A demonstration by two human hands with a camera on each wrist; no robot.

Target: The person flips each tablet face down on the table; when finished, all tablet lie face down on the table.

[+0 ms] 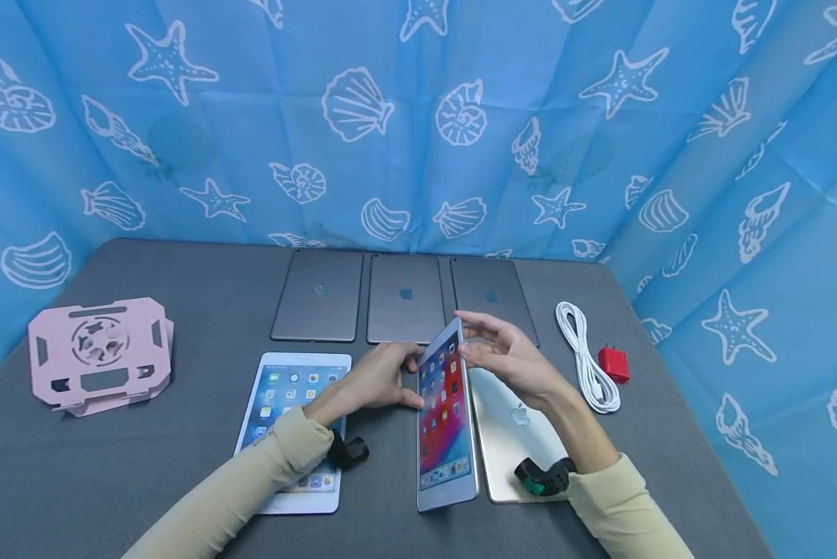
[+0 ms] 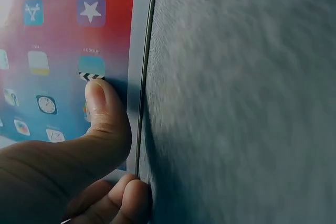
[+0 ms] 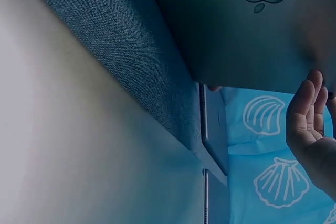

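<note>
A white-framed tablet [image 1: 446,419] with its screen lit stands tilted up on one long edge, the screen facing left. My left hand [image 1: 376,380] grips its left side; in the left wrist view the thumb [image 2: 105,114] lies on the screen and the other fingers curl by the edge. At the upper right edge is my right hand [image 1: 512,361]. Its fairly straight fingers [image 3: 310,95] meet the tablet's back in the right wrist view. A gold-backed tablet [image 1: 509,458] lies face down under my right wrist. Beneath my left forearm, another lit white tablet [image 1: 279,388] lies face up.
Three dark grey tablets, the middle one [image 1: 406,310] between two others, lie face down in a row at the back. A pink case [image 1: 58,341] is at the left. Right of the tablets are a coiled white cable [image 1: 582,357] and a red charger [image 1: 614,365]. A blue curtain [image 1: 418,155] hangs behind.
</note>
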